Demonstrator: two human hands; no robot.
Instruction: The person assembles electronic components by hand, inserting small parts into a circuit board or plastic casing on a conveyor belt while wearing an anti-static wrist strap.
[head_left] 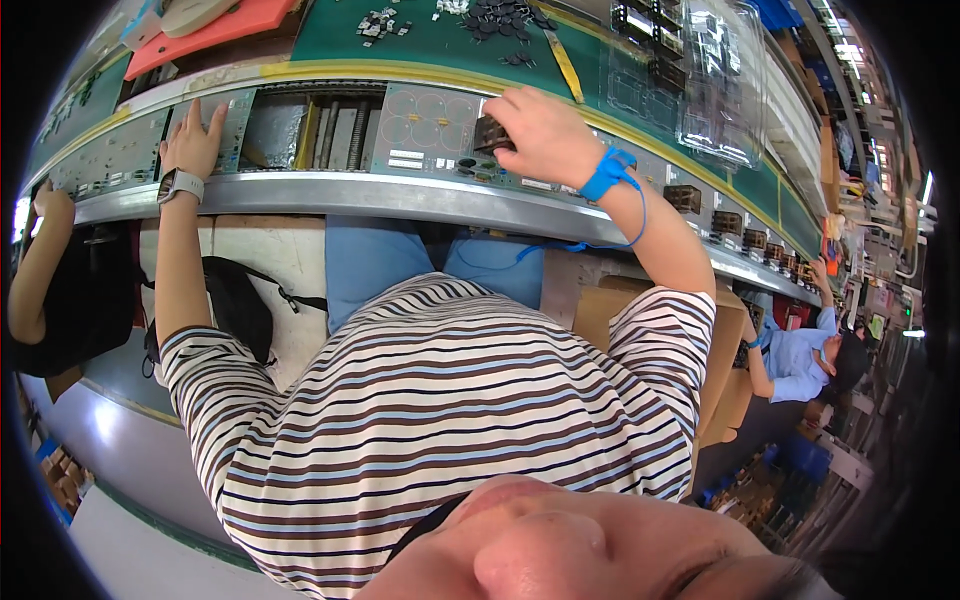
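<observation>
Dark block [491, 135] gripped in R hand [543, 132]

Block is clamped betw. thumb & fingers, on or just above PCB w/ printed circles [425, 112] (which of the two can't be told, view being part-blocked). L hand [192, 150] is laid, fingers apart, at edge of another PCB [238, 122]. Blue strap [606, 176] is worn on R wrist; black discs [500, 18] are heaped beyond on green mat [335, 62].

Behind the front rail [420, 192], a circuit board [430, 125] is set at the middle, separated by bars [342, 135] from another board [237, 130] on its left; at its right, a block [489, 136] is held in the right hand [545, 130]. Beyond, on the counter [340, 50], small pieces [382, 28] are scattered left of piled discs [497, 18], with a slim tool [565, 68], then trays [715, 105], laid rightward.
</observation>
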